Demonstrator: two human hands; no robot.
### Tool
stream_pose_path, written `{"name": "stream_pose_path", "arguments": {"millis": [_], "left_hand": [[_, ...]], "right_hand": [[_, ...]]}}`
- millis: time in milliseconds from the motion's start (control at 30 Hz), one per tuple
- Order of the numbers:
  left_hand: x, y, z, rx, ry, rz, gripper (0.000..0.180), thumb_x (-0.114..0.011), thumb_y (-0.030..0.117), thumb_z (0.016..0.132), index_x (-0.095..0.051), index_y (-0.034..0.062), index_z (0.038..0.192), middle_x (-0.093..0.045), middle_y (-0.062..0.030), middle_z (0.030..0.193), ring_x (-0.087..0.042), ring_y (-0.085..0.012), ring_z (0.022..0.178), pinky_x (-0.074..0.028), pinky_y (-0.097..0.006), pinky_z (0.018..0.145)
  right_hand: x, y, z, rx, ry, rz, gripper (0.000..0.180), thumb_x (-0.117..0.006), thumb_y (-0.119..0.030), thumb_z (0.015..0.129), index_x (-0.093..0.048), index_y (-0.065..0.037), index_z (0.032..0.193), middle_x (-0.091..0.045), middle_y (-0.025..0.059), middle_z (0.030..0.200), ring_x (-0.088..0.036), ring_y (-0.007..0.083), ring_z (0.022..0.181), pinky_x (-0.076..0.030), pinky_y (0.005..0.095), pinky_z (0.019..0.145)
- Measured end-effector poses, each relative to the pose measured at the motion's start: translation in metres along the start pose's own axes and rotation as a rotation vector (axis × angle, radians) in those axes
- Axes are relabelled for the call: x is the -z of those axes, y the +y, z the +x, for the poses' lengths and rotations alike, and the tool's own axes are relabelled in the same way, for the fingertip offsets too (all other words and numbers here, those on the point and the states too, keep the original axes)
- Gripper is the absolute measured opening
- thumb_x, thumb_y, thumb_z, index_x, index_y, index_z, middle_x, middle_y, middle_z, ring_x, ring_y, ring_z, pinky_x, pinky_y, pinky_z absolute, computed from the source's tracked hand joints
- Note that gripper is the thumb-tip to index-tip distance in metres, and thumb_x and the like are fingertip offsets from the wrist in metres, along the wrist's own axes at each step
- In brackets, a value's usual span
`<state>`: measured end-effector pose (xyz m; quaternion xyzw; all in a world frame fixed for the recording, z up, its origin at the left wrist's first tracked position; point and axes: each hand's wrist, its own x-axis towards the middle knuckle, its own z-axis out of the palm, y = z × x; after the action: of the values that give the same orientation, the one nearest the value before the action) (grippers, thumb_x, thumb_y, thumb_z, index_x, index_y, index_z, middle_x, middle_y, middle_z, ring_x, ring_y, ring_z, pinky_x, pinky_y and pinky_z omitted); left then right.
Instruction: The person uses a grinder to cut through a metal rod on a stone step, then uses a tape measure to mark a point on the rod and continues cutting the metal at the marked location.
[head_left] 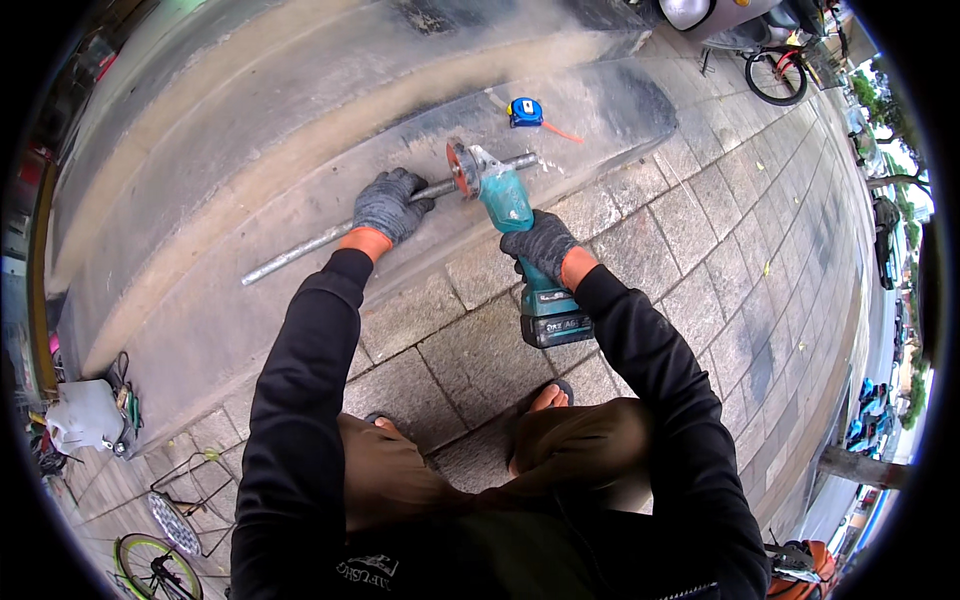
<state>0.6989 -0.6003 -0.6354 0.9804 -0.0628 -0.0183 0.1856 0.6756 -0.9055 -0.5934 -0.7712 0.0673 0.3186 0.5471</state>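
Observation:
A long grey metal pipe (300,255) lies on a concrete ramp. My left hand (388,206), in a grey glove with an orange cuff, presses down on the pipe near its middle. My right hand (540,245), gloved the same way, grips the body of a teal cordless angle grinder (508,205). The grinder's orange disc (459,168) stands on the pipe just right of my left hand. A short length of pipe (518,161) sticks out past the disc. The grinder's battery pack (556,325) hangs below my right wrist.
A blue tape measure (525,112) with an orange tape tip lies on the ramp beyond the pipe. My feet (548,398) rest on stone pavers. A scooter and bicycle wheel (775,75) stand at the top right. A white jug (85,415) and a bicycle (150,565) sit at the lower left.

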Motion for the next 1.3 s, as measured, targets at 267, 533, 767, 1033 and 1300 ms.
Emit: {"name": "stream_pose_path", "arguments": {"millis": [267, 533, 767, 1033, 1300], "left_hand": [[-0.001, 0.001, 0.001, 0.003, 0.007, -0.02, 0.041, -0.079, 0.046, 0.094, -0.081, 0.0178, 0.124, -0.072, -0.0116, 0.129, -0.066, -0.0358, 0.125, -0.054, -0.051, 0.109], [-0.003, -0.002, 0.0, -0.006, 0.035, -0.011, 0.04, -0.079, 0.045, 0.095, -0.081, 0.0173, 0.124, -0.073, -0.0123, 0.126, -0.067, -0.0366, 0.125, -0.054, -0.051, 0.108], [-0.004, 0.005, 0.001, -0.013, 0.041, -0.01, 0.04, -0.079, 0.043, 0.094, -0.081, 0.0179, 0.125, -0.073, -0.0133, 0.128, -0.067, -0.0373, 0.124, -0.054, -0.05, 0.109], [-0.023, -0.021, 0.014, -0.033, 0.052, -0.116, 0.042, -0.082, 0.041, 0.092, -0.081, 0.0164, 0.125, -0.074, -0.0153, 0.126, -0.069, -0.038, 0.121, -0.056, -0.049, 0.106], [-0.006, 0.002, 0.008, -0.054, 0.027, -0.033, 0.041, -0.082, 0.043, 0.092, -0.083, 0.015, 0.123, -0.073, -0.0167, 0.127, -0.069, -0.0391, 0.12, -0.056, -0.049, 0.104]], "right_hand": [[-0.003, 0.004, 0.005, 0.008, -0.009, -0.032, 0.032, -0.083, -0.019, 0.089, -0.067, -0.001, 0.109, -0.07, 0.0099, 0.082, -0.07, 0.0226, 0.063, -0.057, 0.0403, 0.055], [-0.004, 0.004, 0.009, 0.001, 0.012, -0.091, 0.035, -0.085, -0.022, 0.088, -0.068, 0.0, 0.11, -0.072, 0.0116, 0.084, -0.072, 0.0229, 0.063, -0.058, 0.0403, 0.056], [0.001, 0.008, 0.01, 0.033, 0.027, -0.128, 0.04, -0.087, -0.027, 0.085, -0.073, 0.002, 0.109, -0.076, 0.0145, 0.084, -0.074, 0.0238, 0.064, -0.059, 0.0414, 0.06], [-0.004, 0.004, 0.017, 0.052, 0.023, -0.171, 0.046, -0.088, -0.03, 0.084, -0.074, 0.005, 0.111, -0.077, 0.0161, 0.086, -0.075, 0.0252, 0.067, -0.06, 0.0423, 0.063], [0.003, 0.041, 0.03, 0.101, 0.045, -0.25, 0.04, -0.09, -0.025, 0.083, -0.075, 0.004, 0.107, -0.077, 0.0178, 0.088, -0.076, 0.0268, 0.068, -0.06, 0.0434, 0.062]]}}
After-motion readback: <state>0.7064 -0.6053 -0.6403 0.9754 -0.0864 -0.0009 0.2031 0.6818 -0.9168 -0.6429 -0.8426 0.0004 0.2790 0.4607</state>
